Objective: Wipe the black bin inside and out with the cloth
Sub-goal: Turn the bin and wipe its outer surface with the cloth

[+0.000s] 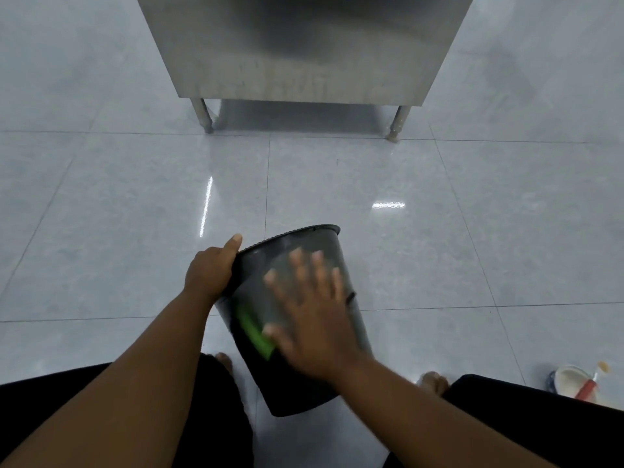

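Observation:
The black bin (256,288) lies tilted between my knees, its rim pointing away from me and its base near the floor. My left hand (211,270) grips the rim on the left side, thumb up along the edge. My right hand (312,319) lies flat on the bin's outer wall with fingers spread and straight, blurred by motion. A green cloth (255,331) sits under the palm, with only its left edge showing beside my thumb.
A stainless steel cabinet (304,45) on short legs stands ahead on the glossy tiled floor (118,214). A white bowl with a red-handled tool (574,383) sits on the floor at the lower right. My bare feet and dark trouser legs frame the bin.

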A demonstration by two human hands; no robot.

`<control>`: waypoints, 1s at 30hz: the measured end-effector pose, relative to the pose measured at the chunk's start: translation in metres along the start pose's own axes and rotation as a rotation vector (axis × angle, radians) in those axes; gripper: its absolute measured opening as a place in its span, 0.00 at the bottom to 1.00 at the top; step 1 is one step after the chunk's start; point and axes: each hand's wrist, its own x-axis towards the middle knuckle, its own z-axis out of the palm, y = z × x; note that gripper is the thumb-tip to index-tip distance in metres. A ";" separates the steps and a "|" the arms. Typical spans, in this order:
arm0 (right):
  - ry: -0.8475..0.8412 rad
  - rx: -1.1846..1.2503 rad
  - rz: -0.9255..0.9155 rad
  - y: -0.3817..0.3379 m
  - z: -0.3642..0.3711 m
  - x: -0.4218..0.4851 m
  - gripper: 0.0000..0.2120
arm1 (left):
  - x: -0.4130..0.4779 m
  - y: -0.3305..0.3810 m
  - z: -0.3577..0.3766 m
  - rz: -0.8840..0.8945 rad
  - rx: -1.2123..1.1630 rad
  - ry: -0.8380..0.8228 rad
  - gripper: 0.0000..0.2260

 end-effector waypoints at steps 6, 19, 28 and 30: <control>-0.138 -0.197 -0.586 0.005 0.018 -0.067 0.22 | 0.007 -0.008 -0.007 0.049 0.116 0.075 0.16; -0.179 -0.064 0.050 0.017 -0.009 -0.051 0.42 | -0.005 0.101 0.026 0.238 0.307 0.156 0.31; 0.019 0.151 0.227 0.044 0.006 -0.021 0.41 | 0.006 0.068 0.019 0.249 0.221 0.256 0.28; -0.003 0.254 0.185 0.079 0.002 -0.017 0.38 | 0.008 0.061 0.016 0.211 0.179 0.237 0.28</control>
